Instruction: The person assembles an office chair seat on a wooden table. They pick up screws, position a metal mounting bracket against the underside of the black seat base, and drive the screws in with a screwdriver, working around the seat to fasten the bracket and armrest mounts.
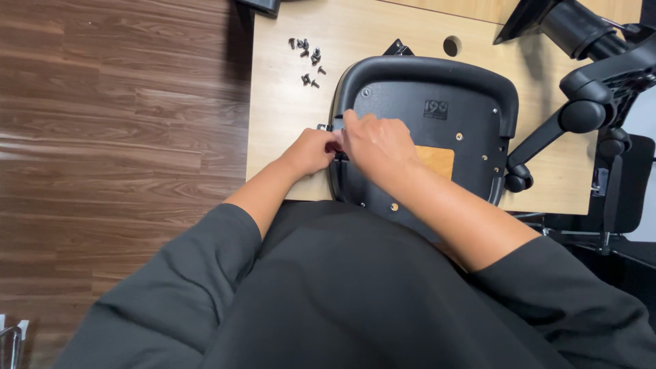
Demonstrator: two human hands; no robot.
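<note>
1. The black seat pan is lying underside-up on the bench, its near edge overhanging toward the person.
2. Left hand and right hand are meeting at its left rim.
3. Both grips are pinching narrowly, possibly on a small metal bracket; fingers are hiding it.
4. Loose screws are lying apart, near the bench's far-left corner.

a: what carries the parts?
b: a light wooden board with a round hole, resting on a dark wood-plank floor.
a: what lies directly on it?
b: a black chair seat, underside up, and a loose cluster of small dark screws near its far left corner.
</note>
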